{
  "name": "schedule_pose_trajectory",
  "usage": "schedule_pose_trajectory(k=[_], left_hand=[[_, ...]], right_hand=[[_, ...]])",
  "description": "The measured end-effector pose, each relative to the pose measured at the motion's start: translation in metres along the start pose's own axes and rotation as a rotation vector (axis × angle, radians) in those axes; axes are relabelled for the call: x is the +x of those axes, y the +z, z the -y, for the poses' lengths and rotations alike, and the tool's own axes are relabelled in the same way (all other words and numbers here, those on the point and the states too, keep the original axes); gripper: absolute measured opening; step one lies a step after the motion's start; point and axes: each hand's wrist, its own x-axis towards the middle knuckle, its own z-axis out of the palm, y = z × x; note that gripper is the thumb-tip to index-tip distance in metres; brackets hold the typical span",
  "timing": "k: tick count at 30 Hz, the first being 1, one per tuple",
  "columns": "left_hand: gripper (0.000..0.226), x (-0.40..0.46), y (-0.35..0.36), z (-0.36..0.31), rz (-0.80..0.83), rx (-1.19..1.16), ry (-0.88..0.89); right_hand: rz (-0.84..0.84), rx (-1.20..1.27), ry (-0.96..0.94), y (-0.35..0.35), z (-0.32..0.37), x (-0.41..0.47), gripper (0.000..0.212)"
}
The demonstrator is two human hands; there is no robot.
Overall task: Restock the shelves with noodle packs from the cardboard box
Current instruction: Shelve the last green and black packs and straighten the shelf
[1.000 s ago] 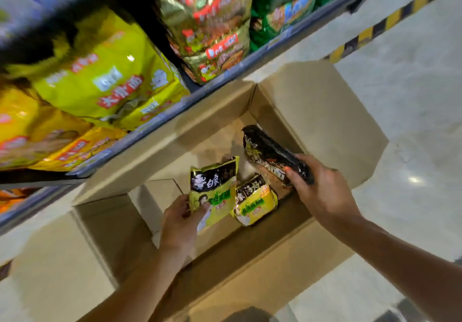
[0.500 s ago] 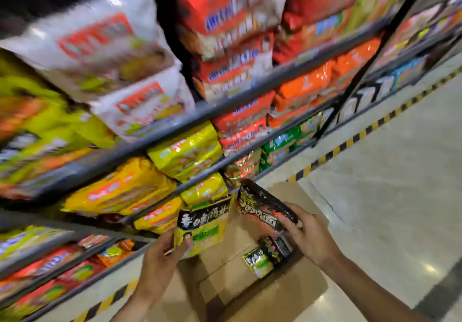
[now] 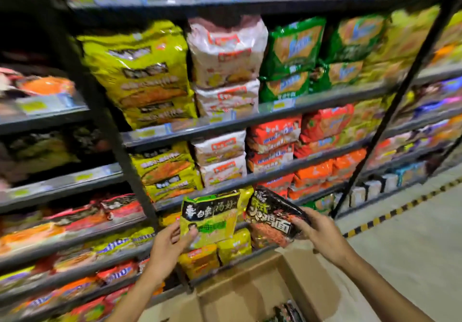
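Left hand clenched on green pack, thumb across its lower left corner, pack upright at 6 o'clock. Right hand grasping black pack by its right edge, pack tilted, just beside the green one at 3 o'clock of it. Both raised before the shelves. Box below at 6 o'clock, flaps open, few packs inside.

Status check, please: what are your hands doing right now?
Left hand grips green noodle pack. Right hand grips black noodle pack. Both raised before shelves, above cardboard box. Nothing blocking.
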Motion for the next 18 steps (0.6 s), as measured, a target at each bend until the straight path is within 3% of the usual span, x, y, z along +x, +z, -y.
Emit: schedule_pose_trajectory(k=[4,9,14,18], left_hand=[[0.021,-0.043,-0.028,-0.045,-0.059,-0.007,0.097],[0.029,-0.102,-0.076,-0.083,-0.195,0.016,0.152],[0.024,-0.152,-0.129,-0.104,-0.353,0.1,0.216],[0.024,-0.178,-0.178,-0.099,-0.454,0.119,0.209]], right_hand=[[0.023,0.023,-0.138,-0.011,0.048,-0.005,0.018],[0.102,0.017,-0.316,-0.007,0.096,-0.006,0.029],[0.116,0.076,-0.468,0.027,0.155,-0.011,0.021],[0.209,0.113,-0.533,0.074,0.191,-0.013,0.037]])
